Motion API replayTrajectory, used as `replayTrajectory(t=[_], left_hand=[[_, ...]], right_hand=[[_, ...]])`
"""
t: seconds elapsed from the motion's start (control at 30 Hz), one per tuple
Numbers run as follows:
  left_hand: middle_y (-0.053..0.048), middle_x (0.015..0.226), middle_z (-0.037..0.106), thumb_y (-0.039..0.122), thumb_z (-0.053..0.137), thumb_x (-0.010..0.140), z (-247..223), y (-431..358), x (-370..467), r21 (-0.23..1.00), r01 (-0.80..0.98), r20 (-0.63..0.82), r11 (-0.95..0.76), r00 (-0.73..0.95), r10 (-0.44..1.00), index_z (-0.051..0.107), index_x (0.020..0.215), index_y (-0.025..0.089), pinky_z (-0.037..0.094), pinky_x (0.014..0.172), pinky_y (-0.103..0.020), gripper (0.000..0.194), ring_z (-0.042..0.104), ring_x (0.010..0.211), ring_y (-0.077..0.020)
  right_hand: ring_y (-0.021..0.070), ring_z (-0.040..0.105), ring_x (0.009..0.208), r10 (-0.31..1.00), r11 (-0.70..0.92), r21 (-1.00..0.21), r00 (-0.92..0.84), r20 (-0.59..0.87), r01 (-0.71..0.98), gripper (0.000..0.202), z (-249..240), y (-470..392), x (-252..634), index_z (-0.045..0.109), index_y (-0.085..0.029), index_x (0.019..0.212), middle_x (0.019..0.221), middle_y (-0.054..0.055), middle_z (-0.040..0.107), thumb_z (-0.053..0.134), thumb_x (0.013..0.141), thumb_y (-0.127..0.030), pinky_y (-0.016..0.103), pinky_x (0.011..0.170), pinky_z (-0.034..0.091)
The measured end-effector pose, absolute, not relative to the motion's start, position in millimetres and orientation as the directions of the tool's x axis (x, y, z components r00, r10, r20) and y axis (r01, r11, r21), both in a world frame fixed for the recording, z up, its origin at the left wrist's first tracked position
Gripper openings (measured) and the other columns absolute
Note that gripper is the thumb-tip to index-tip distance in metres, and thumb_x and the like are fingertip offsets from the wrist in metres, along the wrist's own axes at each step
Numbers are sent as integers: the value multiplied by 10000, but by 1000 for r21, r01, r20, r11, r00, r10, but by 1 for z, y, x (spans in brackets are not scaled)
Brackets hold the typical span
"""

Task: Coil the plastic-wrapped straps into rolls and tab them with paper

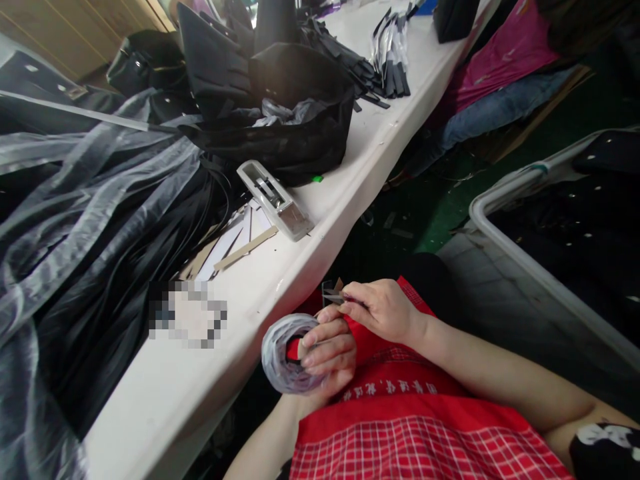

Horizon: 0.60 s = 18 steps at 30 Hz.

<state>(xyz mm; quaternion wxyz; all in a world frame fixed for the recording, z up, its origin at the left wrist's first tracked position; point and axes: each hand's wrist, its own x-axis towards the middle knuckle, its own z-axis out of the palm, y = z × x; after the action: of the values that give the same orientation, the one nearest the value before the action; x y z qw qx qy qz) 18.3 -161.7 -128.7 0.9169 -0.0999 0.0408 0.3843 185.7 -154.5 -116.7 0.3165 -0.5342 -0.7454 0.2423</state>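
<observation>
My left hand [331, 353] is closed round a coil of translucent greyish strip [276, 353], its fingers curled by the hole in the middle. Red cloth shows through that hole. Close against it, my right hand [383, 308] grips small scissors [332, 297], with the metal blades pointing left above the left hand's fingertips. A small brown scrap [339, 283] sticks up by the blades; which hand holds it, I cannot tell. Both hands are over my red apron [420, 440], just off the table's edge.
Along the white table [150, 400] lie long black and translucent strips [100, 200], a dark bag [310, 140], a grey-white plastic holder [275, 200], paper slips [245, 247] and bundled strips [393, 53]. A white-framed bin [500, 227] stands right; a person in pink [505, 53] sits beyond.
</observation>
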Motion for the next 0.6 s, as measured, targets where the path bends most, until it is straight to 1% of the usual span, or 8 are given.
replayTrajectory(t=[0.07, 0.17, 0.23, 0.33, 0.4, 0.47, 0.53, 0.6], left_hand=[[92, 595, 656, 58, 400, 962, -125, -163, 20, -215, -712, -166, 669, 701, 693, 507, 861, 178, 223, 309, 87, 190, 560, 373, 31], [90, 621, 670, 47, 339, 979, -123, -166, 21, -244, -731, -186, 637, 680, 709, 503, 862, 172, 216, 321, 96, 238, 590, 404, 32], [87, 604, 657, 53, 325, 983, -124, -167, 21, -213, -741, -212, 637, 671, 710, 501, 855, 172, 206, 314, 93, 248, 575, 381, 29], [87, 561, 617, 55, 320, 982, -127, -168, 20, -101, -764, -256, 637, 639, 726, 504, 856, 176, 197, 301, 84, 254, 522, 326, 24], [88, 558, 598, 52, 331, 977, -129, -169, 20, -33, -768, -252, 640, 626, 738, 506, 867, 178, 197, 300, 81, 241, 491, 308, 27], [89, 573, 587, 65, 365, 972, -128, -169, 20, 8, -767, -225, 641, 623, 749, 505, 881, 180, 194, 307, 84, 203, 471, 310, 34], [93, 578, 577, 77, 417, 959, -126, -169, 20, 3, -753, -198, 658, 644, 739, 501, 882, 184, 186, 310, 87, 155, 467, 317, 40], [94, 579, 575, 75, 460, 941, -124, -169, 22, -54, -718, -192, 693, 689, 699, 495, 874, 186, 176, 304, 88, 134, 485, 332, 41]], right_hand=[[136, 591, 612, 949, 312, -701, -237, 206, 641, 333, -117, -155, 187, 581, -196, 850, 711, 9, 655, 386, 992, -425, 249, 569, 314], [134, 596, 628, 952, 300, -723, -239, 190, 622, 319, -117, -156, 188, 582, -199, 860, 726, 6, 655, 387, 994, -413, 242, 574, 324], [131, 598, 631, 954, 295, -737, -238, 185, 609, 312, -117, -158, 188, 583, -200, 868, 730, 4, 656, 395, 992, -416, 239, 576, 329], [128, 592, 622, 954, 293, -750, -232, 188, 593, 312, -117, -159, 189, 583, -201, 853, 721, 1, 652, 402, 991, -414, 237, 572, 325], [127, 588, 619, 956, 288, -759, -226, 189, 583, 319, -117, -159, 189, 582, -200, 834, 713, 1, 647, 405, 989, -414, 237, 570, 324], [125, 587, 615, 958, 279, -773, -221, 182, 570, 324, -117, -160, 189, 585, -198, 821, 703, -1, 639, 407, 987, -412, 233, 567, 326], [120, 586, 611, 960, 269, -793, -218, 176, 547, 324, -117, -160, 190, 590, -196, 813, 692, -5, 630, 409, 988, -400, 226, 562, 328], [114, 581, 602, 962, 262, -811, -213, 173, 523, 318, -117, -162, 192, 592, -195, 806, 682, -10, 620, 414, 987, -385, 219, 554, 327]])
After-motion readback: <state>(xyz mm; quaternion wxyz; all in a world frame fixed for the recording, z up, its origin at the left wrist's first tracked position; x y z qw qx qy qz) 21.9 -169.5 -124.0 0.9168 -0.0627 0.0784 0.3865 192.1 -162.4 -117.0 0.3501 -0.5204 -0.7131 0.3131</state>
